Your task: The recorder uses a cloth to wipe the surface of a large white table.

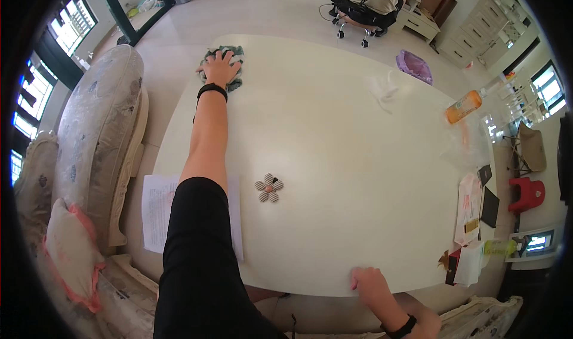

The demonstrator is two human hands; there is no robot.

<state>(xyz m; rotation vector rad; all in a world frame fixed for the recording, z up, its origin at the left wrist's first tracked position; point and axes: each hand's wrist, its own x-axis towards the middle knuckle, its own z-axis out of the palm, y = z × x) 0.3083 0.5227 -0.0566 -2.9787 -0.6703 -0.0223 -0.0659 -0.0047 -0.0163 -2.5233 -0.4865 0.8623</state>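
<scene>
My left hand (219,70) reaches out to the far left corner of a white tabletop (340,160). Its fingers are spread and press down on a crumpled green-and-white cloth (234,84). Near the table's front edge rests my right hand (370,283), its fingers curled and nothing visible in them. A striped fabric flower (269,188) with a round centre lies on the table between the two arms. Printed paper sheets (154,213) overhang the left edge, partly hidden under my left arm.
A crumpled clear plastic bag (383,92) lies at the far right. Along the right edge are an orange drink bottle (464,107), a white-and-pink packet (468,209), a white box (468,263) and a green bottle (499,248). A plastic-covered sofa (100,137) stands left; a person (369,0) sits beyond.
</scene>
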